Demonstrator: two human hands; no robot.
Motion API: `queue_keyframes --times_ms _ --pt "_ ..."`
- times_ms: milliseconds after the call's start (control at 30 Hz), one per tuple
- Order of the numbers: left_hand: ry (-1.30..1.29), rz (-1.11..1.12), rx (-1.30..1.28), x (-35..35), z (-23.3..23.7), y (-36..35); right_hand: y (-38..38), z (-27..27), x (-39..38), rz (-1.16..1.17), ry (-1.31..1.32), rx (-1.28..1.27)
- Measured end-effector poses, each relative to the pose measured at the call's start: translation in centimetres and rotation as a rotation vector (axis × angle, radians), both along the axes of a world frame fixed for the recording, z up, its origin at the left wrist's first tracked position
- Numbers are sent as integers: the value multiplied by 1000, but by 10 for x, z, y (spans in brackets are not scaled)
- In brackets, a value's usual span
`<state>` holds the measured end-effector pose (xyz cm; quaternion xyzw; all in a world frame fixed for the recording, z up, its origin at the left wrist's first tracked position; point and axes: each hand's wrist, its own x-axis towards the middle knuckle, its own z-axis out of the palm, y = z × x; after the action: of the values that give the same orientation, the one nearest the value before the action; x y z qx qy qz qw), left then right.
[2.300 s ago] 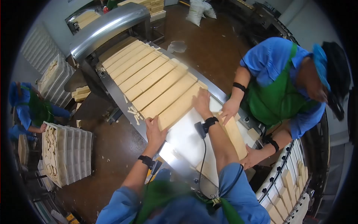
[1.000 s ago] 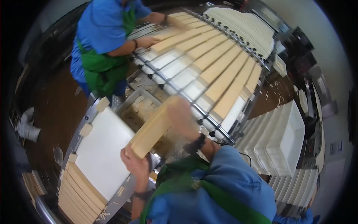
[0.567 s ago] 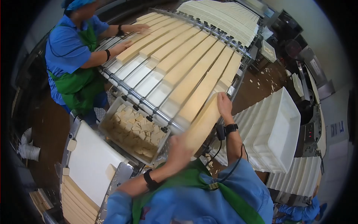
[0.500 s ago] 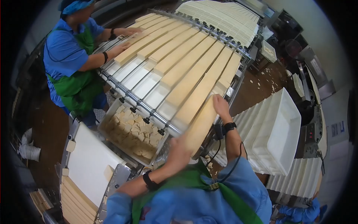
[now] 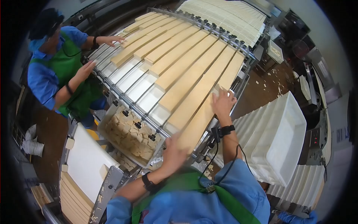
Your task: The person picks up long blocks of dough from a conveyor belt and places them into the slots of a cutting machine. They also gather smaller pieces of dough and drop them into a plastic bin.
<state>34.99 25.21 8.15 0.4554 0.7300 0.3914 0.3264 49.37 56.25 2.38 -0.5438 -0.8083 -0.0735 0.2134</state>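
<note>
Pressing a long tan slab [image 5: 197, 121] down into the outermost lane of a roller rack [image 5: 138, 89], right beside a row of matching slabs [image 5: 186, 74]. Best done, by the look of it, with even pressure at both ends: keep the piece parallel to its neighbour, seat it fully between the rods, and let go only once it is lying flat, so as not to bend or crack something so long and thin. Touching the far end with an open right hand [image 5: 223, 103], fingers spread wide, palm down on the top face. Covering the near end with the left hand [image 5: 173, 151], blurred but seemingly flat and unclenched, resting on the slab rather than gripping it. Below the rack, a bin [image 5: 130, 134] of broken pieces; off to the right, stacked white crates [image 5: 278, 138]; across the rack, a co-worker's hand [image 5: 85, 70], open, just above the lanes.
</note>
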Motion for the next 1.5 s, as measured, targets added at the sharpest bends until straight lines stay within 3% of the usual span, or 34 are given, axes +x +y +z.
queue_keyframes --times_ms 100,167,200,367,500,567,633,733,767,800,867,933,967,1067,1133,1267,1433,1467,1500 --pt "-144 102 -22 16 -2 29 -11 1 5 7 107 72" --pt "-56 140 66 28 -32 50 -26 2 8 26 143 59" --pt "38 179 148 34 -42 57 -37 0 11 86 180 38" --pt "-55 235 102 43 -54 66 -99 -1 22 396 297 -201" --pt "0 149 238 31 -60 58 -144 1 23 583 255 -412" --pt "45 93 240 22 -49 50 -156 11 17 580 13 -480" --pt "90 28 244 13 -36 39 -156 2 15 544 -84 -456" --pt "-38 43 105 -5 -21 22 -159 1 11 502 -165 -355" --pt "-37 43 106 -11 -30 19 -155 7 13 532 -112 -413" --pt "-240 -26 59 -16 -45 16 -148 14 15 562 -59 -471" --pt "-600 -121 -22 -18 -47 18 -100 16 14 498 310 -432" --pt "-647 -96 1 -3 -91 29 -46 12 14 324 275 -83" --pt "-690 -73 25 3 -110 35 -15 2 17 266 229 -43" --pt "-660 -97 -132 11 -120 45 43 -16 16 109 101 -10" --pt "-678 -64 -117 17 -126 49 53 -18 9 -37 68 -38" --pt "-767 -34 -102 19 -137 50 55 -3 -1 -117 -13 -100" --pt "-738 -66 -173 11 -103 50 58 50 -9 -174 -313 -457" --pt "-734 -57 -213 11 -100 52 64 32 -3 -169 -315 -453" --pt "-735 -51 -209 12 -102 54 76 -3 9 -107 -208 -183"
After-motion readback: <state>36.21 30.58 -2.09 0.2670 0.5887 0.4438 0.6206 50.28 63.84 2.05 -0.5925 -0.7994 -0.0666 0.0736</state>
